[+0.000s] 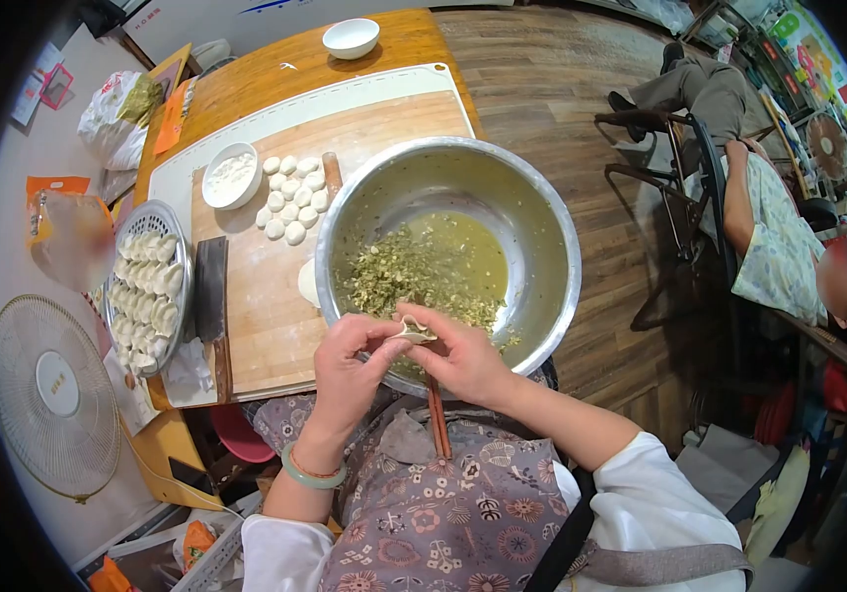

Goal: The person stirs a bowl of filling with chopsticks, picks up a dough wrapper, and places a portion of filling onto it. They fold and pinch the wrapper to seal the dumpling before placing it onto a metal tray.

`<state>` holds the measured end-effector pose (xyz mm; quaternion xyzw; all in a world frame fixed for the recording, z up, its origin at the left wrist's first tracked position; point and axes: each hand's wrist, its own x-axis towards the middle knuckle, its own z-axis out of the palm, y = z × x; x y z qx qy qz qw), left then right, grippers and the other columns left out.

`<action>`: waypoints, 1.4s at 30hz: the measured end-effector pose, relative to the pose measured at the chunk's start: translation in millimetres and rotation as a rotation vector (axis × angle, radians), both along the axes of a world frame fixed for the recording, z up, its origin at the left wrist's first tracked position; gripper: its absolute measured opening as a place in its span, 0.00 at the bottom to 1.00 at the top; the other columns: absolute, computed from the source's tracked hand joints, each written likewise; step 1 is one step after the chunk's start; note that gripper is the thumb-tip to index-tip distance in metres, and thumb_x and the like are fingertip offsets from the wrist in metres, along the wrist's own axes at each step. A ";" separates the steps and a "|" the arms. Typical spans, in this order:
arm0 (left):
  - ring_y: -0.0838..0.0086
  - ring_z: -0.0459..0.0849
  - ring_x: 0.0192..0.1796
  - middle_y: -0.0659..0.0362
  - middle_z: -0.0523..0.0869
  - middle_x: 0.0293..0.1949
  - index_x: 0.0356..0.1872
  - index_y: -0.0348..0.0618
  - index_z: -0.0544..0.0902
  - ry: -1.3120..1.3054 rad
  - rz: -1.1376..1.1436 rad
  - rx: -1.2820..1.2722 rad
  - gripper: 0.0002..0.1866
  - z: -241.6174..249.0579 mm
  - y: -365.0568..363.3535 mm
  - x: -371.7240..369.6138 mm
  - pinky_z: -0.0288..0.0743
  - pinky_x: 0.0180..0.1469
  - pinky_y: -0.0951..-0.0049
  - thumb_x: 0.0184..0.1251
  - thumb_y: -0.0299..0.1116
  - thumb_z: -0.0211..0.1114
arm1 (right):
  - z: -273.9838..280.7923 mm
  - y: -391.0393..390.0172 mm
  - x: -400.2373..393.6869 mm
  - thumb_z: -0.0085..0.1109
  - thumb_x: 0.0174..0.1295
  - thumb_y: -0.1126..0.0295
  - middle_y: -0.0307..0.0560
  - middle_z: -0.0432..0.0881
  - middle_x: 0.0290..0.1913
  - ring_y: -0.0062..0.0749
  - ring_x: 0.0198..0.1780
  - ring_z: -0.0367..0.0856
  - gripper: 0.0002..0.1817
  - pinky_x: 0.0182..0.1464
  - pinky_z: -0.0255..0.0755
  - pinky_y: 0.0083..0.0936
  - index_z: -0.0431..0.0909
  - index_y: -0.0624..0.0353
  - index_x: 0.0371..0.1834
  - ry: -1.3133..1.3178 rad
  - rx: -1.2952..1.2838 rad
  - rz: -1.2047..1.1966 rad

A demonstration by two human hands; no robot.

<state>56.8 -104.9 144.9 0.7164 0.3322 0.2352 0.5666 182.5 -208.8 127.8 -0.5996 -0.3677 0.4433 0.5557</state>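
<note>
Between my left hand (356, 363) and my right hand (465, 361) is a partly folded dumpling (414, 333), its wrapper edges pinched by the fingers of both. Both hands are over the near rim of a large metal bowl (564, 237). Inside the bowl lies chopped green filling (394, 268) with yellowish liquid beside it. A pair of brown chopsticks (438, 422) sticks out below my right hand at the bowl's near edge. Left of the bowl, a flat wrapper (307, 283) is partly hidden by the rim.
Several dough pieces (290, 195) lie on a wooden board (266, 326), near a rolling pin (332, 174) and a white bowl of flour (230, 176). A cleaver (211, 289) lies beside a colander of dumplings (150, 296). An empty white bowl (351, 38) stands behind. A person (779, 242) sits at right.
</note>
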 end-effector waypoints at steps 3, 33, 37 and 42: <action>0.81 0.74 0.30 0.62 0.78 0.28 0.33 0.38 0.81 -0.004 -0.101 0.241 0.07 -1.7 1.6 -1.8 0.68 0.32 0.81 0.51 0.20 0.67 | 1.8 -0.6 0.4 0.56 0.58 0.74 0.55 0.77 0.47 0.41 0.46 0.79 0.23 0.48 0.72 0.28 0.67 0.58 0.58 -0.351 0.080 0.030; 0.60 0.73 0.57 0.45 0.72 0.55 0.61 0.31 0.63 -0.115 -0.153 0.255 0.29 -13.2 -16.3 9.8 0.66 0.57 0.66 0.67 0.43 0.54 | 7.5 -1.1 -2.3 0.56 0.56 0.78 0.46 0.76 0.46 0.33 0.50 0.75 0.16 0.51 0.68 0.24 0.69 0.60 0.48 -0.092 0.228 0.037; 0.62 0.79 0.48 0.51 0.79 0.44 0.60 0.33 0.65 0.092 -0.192 0.335 0.25 -2.5 -11.1 5.7 0.71 0.51 0.68 0.70 0.41 0.51 | 24.1 2.5 1.8 0.58 0.53 0.77 0.50 0.74 0.44 0.43 0.45 0.76 0.20 0.48 0.70 0.28 0.68 0.58 0.50 -0.303 0.117 -0.006; 0.74 0.80 0.37 0.57 0.80 0.37 0.57 0.37 0.69 -0.208 -0.111 -0.232 0.24 -12.0 -13.1 5.2 0.73 0.35 0.79 0.71 0.46 0.47 | 35.8 3.2 3.8 0.63 0.51 0.73 0.49 0.72 0.40 0.39 0.35 0.75 0.22 0.39 0.71 0.28 0.68 0.58 0.50 -0.500 0.176 -0.037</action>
